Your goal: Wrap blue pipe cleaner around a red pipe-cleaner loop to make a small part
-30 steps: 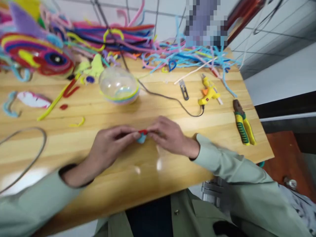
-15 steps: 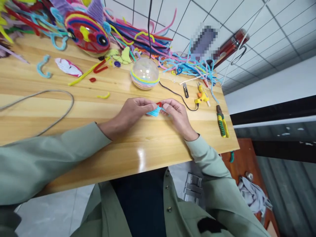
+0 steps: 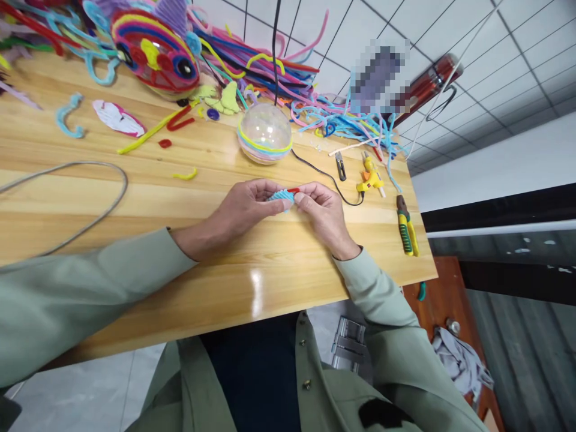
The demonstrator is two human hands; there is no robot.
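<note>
Between my hands, low over the wooden table [image 3: 216,258], is a small light-blue ridged piece [image 3: 281,195] that looks made of pipe cleaners. A short red pipe cleaner [image 3: 293,190] shows along its upper right edge. My left hand [image 3: 252,201] is closed on the blue piece, thumb across its lower side. With thumb and fingers pinched, my right hand [image 3: 319,210] grips the piece's right end by the red bit. Fingertips hide part of both. Beyond my hands stands a clear plastic ball [image 3: 264,133] with yellow, blue and pink bands round its lower half.
At the right lie a yellow glue gun [image 3: 371,177], small black snips [image 3: 341,166] and green-yellow pliers [image 3: 406,227]. A red fish-like figure [image 3: 155,57] and heaped pipe cleaners [image 3: 252,54] line the back. A grey cable [image 3: 112,201] loops at left.
The blue piece has been turned in my fingers, so its ridges now slant upward and the left thumb lies lower across it. The view has shifted slightly.
</note>
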